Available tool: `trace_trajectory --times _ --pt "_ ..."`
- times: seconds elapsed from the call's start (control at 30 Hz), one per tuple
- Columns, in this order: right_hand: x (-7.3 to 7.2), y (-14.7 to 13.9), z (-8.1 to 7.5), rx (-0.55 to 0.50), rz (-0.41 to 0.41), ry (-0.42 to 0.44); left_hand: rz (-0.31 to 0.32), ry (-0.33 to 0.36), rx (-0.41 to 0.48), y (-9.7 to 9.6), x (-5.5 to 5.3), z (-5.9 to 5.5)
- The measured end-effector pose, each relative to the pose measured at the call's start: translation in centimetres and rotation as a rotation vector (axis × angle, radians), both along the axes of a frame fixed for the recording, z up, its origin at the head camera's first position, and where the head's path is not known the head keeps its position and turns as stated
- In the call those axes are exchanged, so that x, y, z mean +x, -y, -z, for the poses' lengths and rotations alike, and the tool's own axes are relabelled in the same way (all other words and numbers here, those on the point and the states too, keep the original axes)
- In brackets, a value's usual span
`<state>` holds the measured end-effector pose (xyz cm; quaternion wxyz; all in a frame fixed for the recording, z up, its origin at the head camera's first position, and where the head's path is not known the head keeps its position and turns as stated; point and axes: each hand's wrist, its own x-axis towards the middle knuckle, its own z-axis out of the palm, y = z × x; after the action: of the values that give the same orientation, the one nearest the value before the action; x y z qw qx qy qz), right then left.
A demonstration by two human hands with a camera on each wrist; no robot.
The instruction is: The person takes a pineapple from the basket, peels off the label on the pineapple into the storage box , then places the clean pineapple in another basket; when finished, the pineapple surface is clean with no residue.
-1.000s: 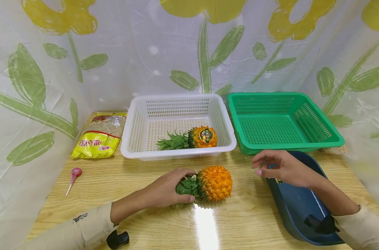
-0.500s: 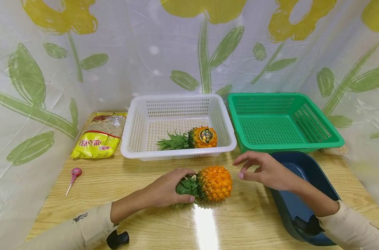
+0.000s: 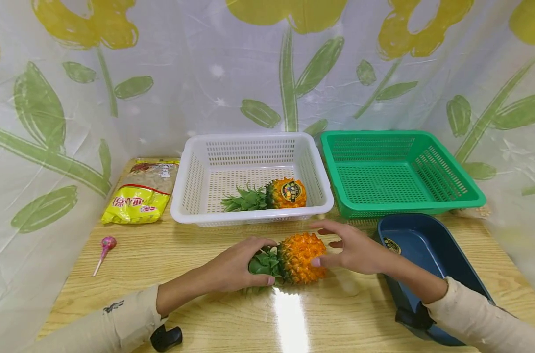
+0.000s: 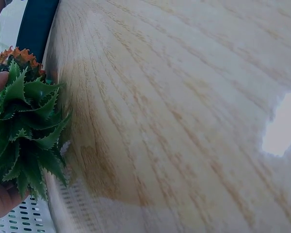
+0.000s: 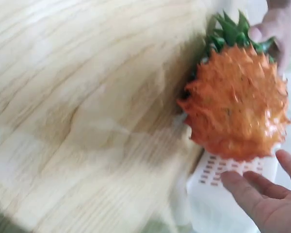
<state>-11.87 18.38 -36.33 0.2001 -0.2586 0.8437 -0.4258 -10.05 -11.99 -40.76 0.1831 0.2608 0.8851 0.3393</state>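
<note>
An orange pineapple (image 3: 302, 260) with a green leafy crown lies on its side on the wooden table (image 3: 214, 318). My left hand (image 3: 234, 267) grips it by the crown, thumb on the near side and fingers over the far side. In the left wrist view the serrated crown leaves (image 4: 26, 131) sit within that grasp. My right hand (image 3: 353, 250) is at the fruit's rounded end, its thumb and fingers spread apart. The right wrist view shows those fingers (image 5: 245, 191) close to the spiky end. A second pineapple (image 3: 287, 193) with a dark label lies in the white basket (image 3: 250, 215).
A green basket (image 3: 413, 206) stands beside the white one. In front of it is a dark blue tub (image 3: 454, 245), partly under my right forearm. At the left are a yellow food packet (image 3: 137, 201) and a pink lollipop (image 3: 107, 243). A flower-printed curtain (image 3: 170, 73) closes off the back.
My right hand has moved left from over the blue tub to the pineapple's rounded end. My left hand and the pineapple have stayed in place.
</note>
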Motion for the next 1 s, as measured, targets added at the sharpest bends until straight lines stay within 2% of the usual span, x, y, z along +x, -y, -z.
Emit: trace_trajectory --times 0.13,0.37,0.63,0.83,1.0 --pt "0.2 1.0 0.3 0.022 -0.02 0.013 -0.003 -0.006 -0.002 0.0 0.0 0.0" --pt "0.3 2.2 0.6 0.08 -0.049 -0.057 -0.009 -0.008 0.006 -0.1 0.0 0.0" --pt "0.4 2.8 0.9 0.08 -0.064 -0.083 -0.005 -0.01 0.004 -0.1 0.0 0.0" --pt "0.6 3.3 1.2 0.107 -0.049 -0.054 0.003 -0.029 0.01 -0.1 0.0 0.2" --pt "0.6 3.6 1.3 0.164 -0.032 -0.075 -0.001 -0.016 0.001 -0.1 0.0 0.1"
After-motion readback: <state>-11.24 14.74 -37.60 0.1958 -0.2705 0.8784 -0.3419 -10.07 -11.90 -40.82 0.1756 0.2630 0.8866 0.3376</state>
